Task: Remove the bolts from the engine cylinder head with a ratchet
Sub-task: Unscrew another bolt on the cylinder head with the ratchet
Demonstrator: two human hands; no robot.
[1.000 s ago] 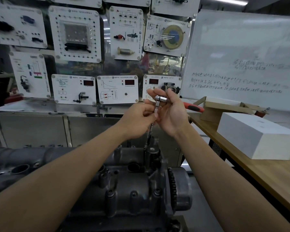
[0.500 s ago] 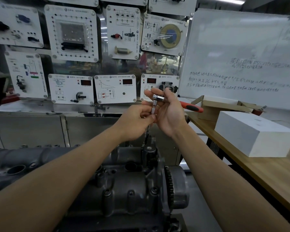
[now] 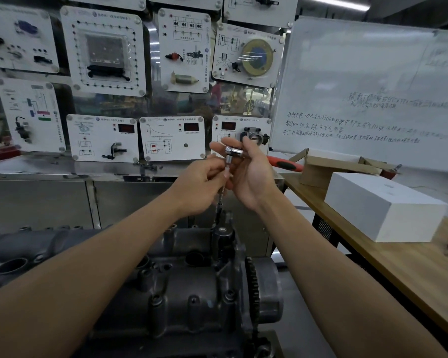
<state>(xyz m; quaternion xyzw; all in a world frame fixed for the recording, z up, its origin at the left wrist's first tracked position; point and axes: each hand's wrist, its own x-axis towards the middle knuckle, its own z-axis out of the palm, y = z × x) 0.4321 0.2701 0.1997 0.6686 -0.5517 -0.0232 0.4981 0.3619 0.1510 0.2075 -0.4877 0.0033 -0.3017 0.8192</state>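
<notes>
I see right grip (image 3: 251,174) curled round ratchet (image 3: 234,151) head; left grip (image 3: 199,184) pinches shaft (image 3: 220,202) below it, at 12 o'clock abv cyl. head (image 3: 192,293). Whiteboard (image 3: 360,73) at 2 o'clock: writing too blurry to read.

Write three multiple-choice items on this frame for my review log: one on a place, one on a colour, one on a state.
1. Where does the white box sit?
A. on the wooden table
B. on the floor
C. on a shelf

2. What colour is the handle of the ratchet?
A. blue
B. red and black
C. yellow

3. What is the right hand doing?
A. hanging idle
B. lying flat
C. holding the ratchet by its head

Answers:
1 A, the box rests on the tabletop at the right.
2 B, the handle shows red with a black grip.
3 C, its fingers curl round the chrome head.
</notes>
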